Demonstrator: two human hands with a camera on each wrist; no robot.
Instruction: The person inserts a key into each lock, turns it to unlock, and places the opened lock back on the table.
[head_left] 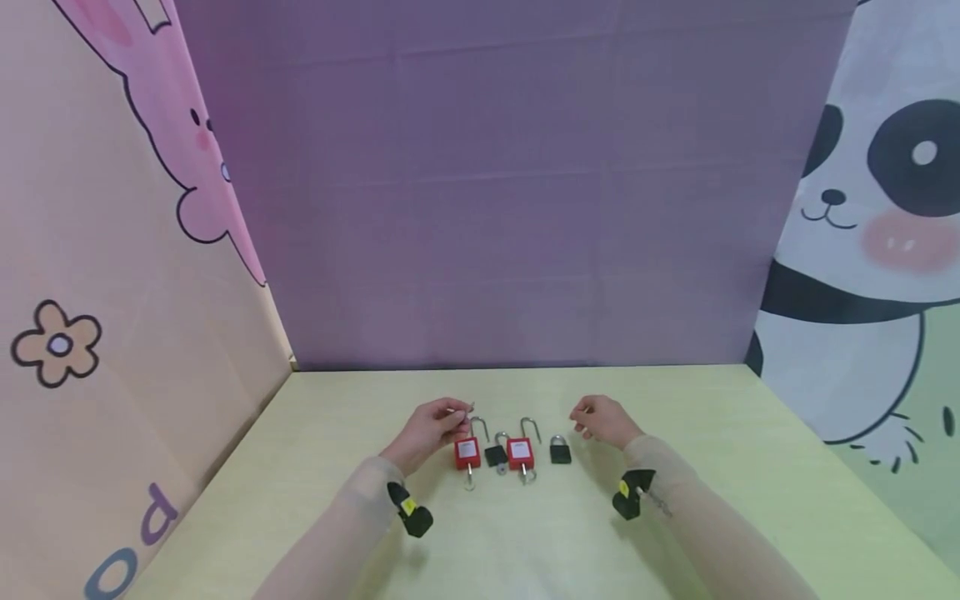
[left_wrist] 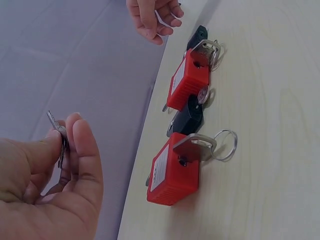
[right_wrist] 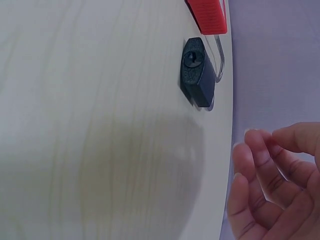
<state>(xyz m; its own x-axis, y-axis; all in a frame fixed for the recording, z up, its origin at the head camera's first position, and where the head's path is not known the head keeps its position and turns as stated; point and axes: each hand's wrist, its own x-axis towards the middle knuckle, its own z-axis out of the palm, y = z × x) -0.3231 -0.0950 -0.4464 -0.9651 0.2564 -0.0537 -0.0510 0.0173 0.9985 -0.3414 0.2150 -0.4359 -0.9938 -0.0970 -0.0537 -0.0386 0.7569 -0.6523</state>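
My left hand (head_left: 433,429) pinches a small bunch of keys (left_wrist: 60,132) between thumb and fingertips, just behind the left red padlock (head_left: 467,454). My right hand (head_left: 606,419) hovers to the right with fingers loosely bent and nothing in them. Nearest to it stands a black padlock (head_left: 560,454), its shackle down and its keyhole (right_wrist: 193,58) bare. Between the left red padlock and another red padlock (head_left: 521,453) sits a second black padlock (head_left: 496,456), slightly tilted, with a key in it. Both red ones have raised shackles and a key with a ring (left_wrist: 225,145) in the bottom.
All the padlocks form a row across the middle of the pale wooden table (head_left: 360,400). A purple cloth (head_left: 510,208) hangs behind the table's far edge. Printed cloths with a rabbit and a panda (head_left: 855,250) flank the sides.
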